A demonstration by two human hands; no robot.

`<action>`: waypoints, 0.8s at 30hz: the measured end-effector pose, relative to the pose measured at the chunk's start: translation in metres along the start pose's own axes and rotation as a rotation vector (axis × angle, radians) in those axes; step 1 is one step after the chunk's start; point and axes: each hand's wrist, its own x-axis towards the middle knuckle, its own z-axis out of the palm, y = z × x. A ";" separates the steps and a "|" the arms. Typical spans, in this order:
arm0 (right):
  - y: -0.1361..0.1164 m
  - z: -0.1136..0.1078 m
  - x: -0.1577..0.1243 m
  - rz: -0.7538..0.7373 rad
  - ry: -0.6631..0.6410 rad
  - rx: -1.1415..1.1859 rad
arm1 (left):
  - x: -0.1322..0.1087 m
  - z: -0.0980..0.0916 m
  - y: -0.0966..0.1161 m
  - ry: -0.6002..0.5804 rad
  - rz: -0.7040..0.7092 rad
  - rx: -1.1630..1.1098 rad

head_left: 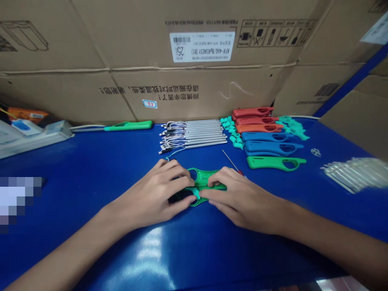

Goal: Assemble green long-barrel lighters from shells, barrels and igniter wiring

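Observation:
Two green lighter shell halves (201, 178) lie side by side on the blue table in front of me, partly hidden under my fingers. A turquoise trigger piece (195, 193) sits at the near half. My left hand (160, 192) is closed on the left end of the shells, its thumb and index finger at the trigger piece. On the other end, my right hand (239, 198) is closed with curled fingers, an index fingertip beside the trigger. A thin screwdriver (232, 161) lies just behind my right hand.
Behind the shells are silver lighter rods with wires (203, 133), turquoise triggers (235, 135), and stacked red, blue and green casings (269, 139). Clear strips (354, 173) lie at right. A finished-looking green lighter (130, 125) and a power strip (51, 137) are at left. Cardboard (136, 48) walls the back.

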 end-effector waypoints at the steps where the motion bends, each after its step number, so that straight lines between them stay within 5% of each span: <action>1: 0.000 0.000 0.000 0.002 0.001 0.003 | 0.000 0.000 0.000 -0.002 0.004 -0.003; 24: -0.001 0.000 0.000 0.011 0.008 0.025 | 0.000 0.001 0.000 0.007 0.036 -0.011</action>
